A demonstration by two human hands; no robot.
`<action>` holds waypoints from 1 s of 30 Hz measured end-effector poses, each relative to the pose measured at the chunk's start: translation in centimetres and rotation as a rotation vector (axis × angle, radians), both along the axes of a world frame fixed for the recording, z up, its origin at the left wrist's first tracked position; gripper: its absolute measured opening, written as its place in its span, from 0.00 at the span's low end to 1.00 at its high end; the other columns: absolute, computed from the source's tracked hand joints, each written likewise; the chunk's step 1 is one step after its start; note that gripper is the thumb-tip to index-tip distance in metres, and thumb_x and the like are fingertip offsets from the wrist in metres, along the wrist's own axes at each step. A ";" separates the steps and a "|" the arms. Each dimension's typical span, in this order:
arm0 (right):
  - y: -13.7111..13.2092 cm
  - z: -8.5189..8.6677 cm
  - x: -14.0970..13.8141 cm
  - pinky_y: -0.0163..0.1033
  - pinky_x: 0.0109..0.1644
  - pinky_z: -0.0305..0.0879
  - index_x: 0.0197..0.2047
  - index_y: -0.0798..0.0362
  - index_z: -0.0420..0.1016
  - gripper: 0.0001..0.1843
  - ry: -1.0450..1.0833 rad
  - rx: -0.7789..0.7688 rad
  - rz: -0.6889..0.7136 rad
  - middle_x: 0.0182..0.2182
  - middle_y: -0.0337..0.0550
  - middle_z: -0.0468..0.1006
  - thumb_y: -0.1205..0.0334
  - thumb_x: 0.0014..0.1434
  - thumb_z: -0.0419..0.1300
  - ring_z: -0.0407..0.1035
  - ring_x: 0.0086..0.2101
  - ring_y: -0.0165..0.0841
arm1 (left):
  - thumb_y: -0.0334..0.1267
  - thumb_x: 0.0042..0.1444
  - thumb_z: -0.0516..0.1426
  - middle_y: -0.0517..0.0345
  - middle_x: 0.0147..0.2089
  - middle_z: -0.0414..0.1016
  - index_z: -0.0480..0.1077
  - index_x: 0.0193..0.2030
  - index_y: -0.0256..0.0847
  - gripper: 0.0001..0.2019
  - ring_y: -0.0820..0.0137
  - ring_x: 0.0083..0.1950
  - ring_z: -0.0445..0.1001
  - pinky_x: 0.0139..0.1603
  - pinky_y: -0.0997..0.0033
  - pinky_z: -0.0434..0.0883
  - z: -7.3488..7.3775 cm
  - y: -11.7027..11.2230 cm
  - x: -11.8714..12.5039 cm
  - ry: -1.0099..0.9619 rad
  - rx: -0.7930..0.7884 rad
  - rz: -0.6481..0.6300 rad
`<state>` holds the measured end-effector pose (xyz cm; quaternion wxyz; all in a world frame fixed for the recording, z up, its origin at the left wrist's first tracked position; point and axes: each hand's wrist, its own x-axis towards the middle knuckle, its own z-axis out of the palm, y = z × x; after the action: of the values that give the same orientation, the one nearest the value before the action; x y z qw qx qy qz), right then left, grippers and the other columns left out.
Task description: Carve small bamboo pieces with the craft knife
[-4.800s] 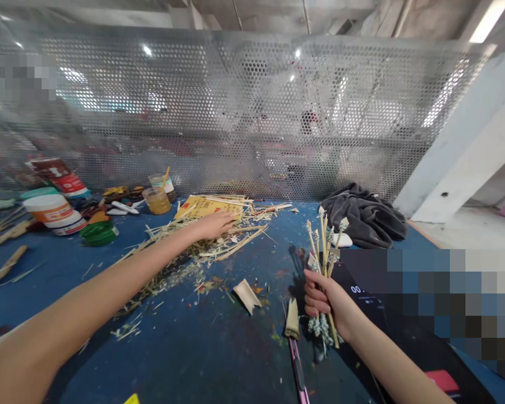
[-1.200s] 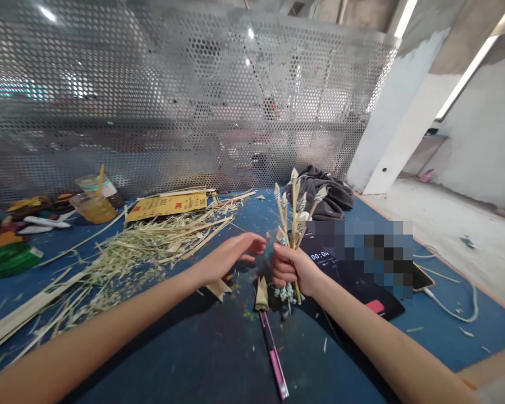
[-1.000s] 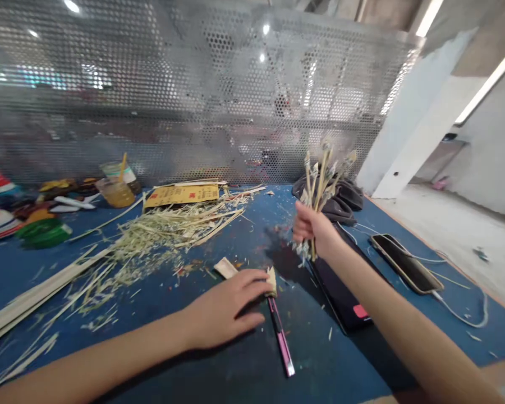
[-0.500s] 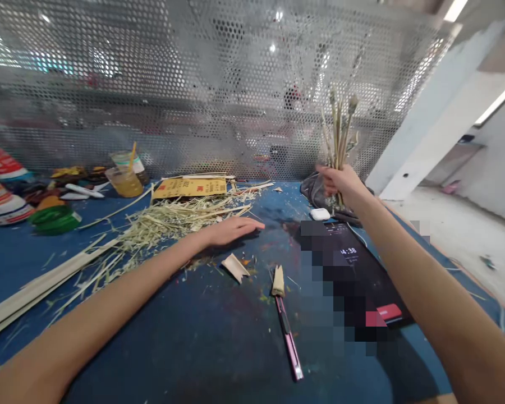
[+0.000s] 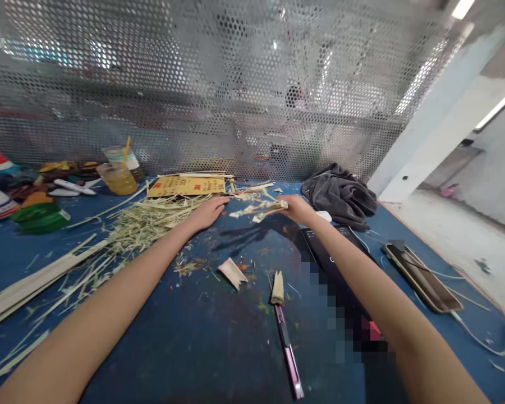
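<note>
My right hand (image 5: 298, 209) is closed around a bundle of thin sticks (image 5: 263, 207) with pale, rough ends. The bundle lies nearly level over the table, its tips pointing left toward my other hand. My left hand (image 5: 208, 213) rests with fingers stretched out beside the heap of pale shavings (image 5: 145, 221), just in front of a yellow printed sheet (image 5: 187, 186). Closer to me lies a pink utility knife (image 5: 289, 353), its tip end against a small notched piece of bamboo-like material (image 5: 278, 289). Another notched piece (image 5: 233, 273) lies to its left.
A crumpled dark grey cloth (image 5: 340, 193), a dark tablet (image 5: 315, 247) under my right forearm and a phone (image 5: 423, 278) with a cable are on the right. At left are long flat strips (image 5: 37, 286), a cup of yellowish liquid (image 5: 120, 179) and green tape (image 5: 42, 216). Perforated metal (image 5: 235, 101) stands behind.
My right hand has brought the stick bundle from upright above the grey cloth down and left, tipping it nearly level. My left hand has shifted slightly left and farther back.
</note>
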<state>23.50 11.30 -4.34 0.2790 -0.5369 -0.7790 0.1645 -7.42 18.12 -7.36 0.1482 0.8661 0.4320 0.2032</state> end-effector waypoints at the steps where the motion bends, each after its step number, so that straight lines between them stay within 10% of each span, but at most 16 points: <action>1: 0.4 -0.2 -0.3 0.42 0.42 0.70 0.38 0.57 0.72 0.12 -0.090 -0.006 0.009 0.35 0.41 0.75 0.55 0.61 0.60 0.71 0.37 0.32 | 0.46 0.65 0.50 0.46 0.60 0.69 0.68 0.55 0.37 0.19 0.60 0.62 0.66 0.64 0.48 0.60 0.1 0.2 -0.2 -0.039 0.013 0.036; 9: 2.0 -1.5 -1.1 0.50 0.49 0.69 0.53 0.55 0.69 0.19 -0.570 -0.028 -0.048 0.49 0.47 0.73 0.54 0.64 0.57 0.70 0.45 0.37 | 0.44 0.63 0.53 0.50 0.51 0.73 0.70 0.50 0.36 0.15 0.63 0.52 0.72 0.55 0.52 0.69 0.2 0.2 -0.2 -0.230 0.049 0.223; 20: -0.1 -1.3 -2.4 0.54 0.54 0.59 0.51 0.57 0.67 0.37 -0.713 0.086 -0.083 0.52 0.59 0.70 0.32 0.56 0.51 0.62 0.52 0.51 | 0.39 0.61 0.53 0.50 0.49 0.75 0.73 0.44 0.37 0.11 0.63 0.53 0.71 0.58 0.55 0.65 0.5 -1.4 1.2 -0.136 0.121 0.097; 26: -2.8 2.8 -1.5 0.55 0.55 0.57 0.65 0.57 0.55 0.47 -0.669 0.130 -0.030 0.60 0.60 0.64 0.35 0.53 0.58 0.59 0.56 0.55 | 0.40 0.61 0.48 0.53 0.45 0.78 0.74 0.45 0.40 0.15 0.63 0.46 0.75 0.52 0.62 0.71 3.9 -3.7 2.6 -0.217 0.183 0.124; 30: -7.6 6.0 -1.3 0.41 0.49 0.60 0.65 0.50 0.56 0.33 -0.610 0.134 0.062 0.57 0.50 0.69 0.51 0.60 0.59 0.67 0.51 0.42 | 0.47 0.65 0.45 0.53 0.51 0.76 0.71 0.53 0.41 0.20 0.66 0.43 0.77 0.50 0.62 0.73 6.1 -7.6 3.1 -0.266 0.212 0.089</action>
<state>22.19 3.72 1.67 0.0620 -0.5177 -0.8520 -0.0475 -4.28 10.50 -1.27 0.1031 0.8223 0.4225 0.3669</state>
